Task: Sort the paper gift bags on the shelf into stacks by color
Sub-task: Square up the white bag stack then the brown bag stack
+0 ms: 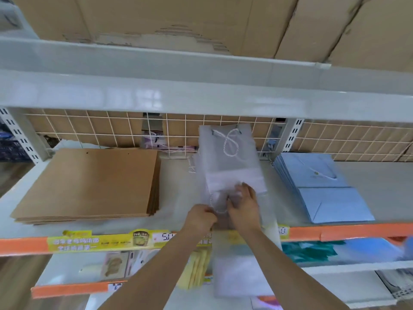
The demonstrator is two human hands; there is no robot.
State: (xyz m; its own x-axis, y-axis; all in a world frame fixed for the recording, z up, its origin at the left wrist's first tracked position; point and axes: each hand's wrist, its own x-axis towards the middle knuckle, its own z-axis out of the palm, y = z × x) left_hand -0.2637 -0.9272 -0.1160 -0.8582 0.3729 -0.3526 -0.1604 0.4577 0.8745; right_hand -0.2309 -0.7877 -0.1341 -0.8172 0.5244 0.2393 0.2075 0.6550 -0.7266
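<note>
White gift bags [232,162] in middle of shelf [176,198], lying flat, reaching from back grid to front edge. Left hand [201,218] curled, pinching cord handle [215,209] near front edge. Right hand [243,209] fingers spread, pressing on white bag. Brown stack [89,184] toward shelf's left end, blue stack [321,186] toward right end.
</note>
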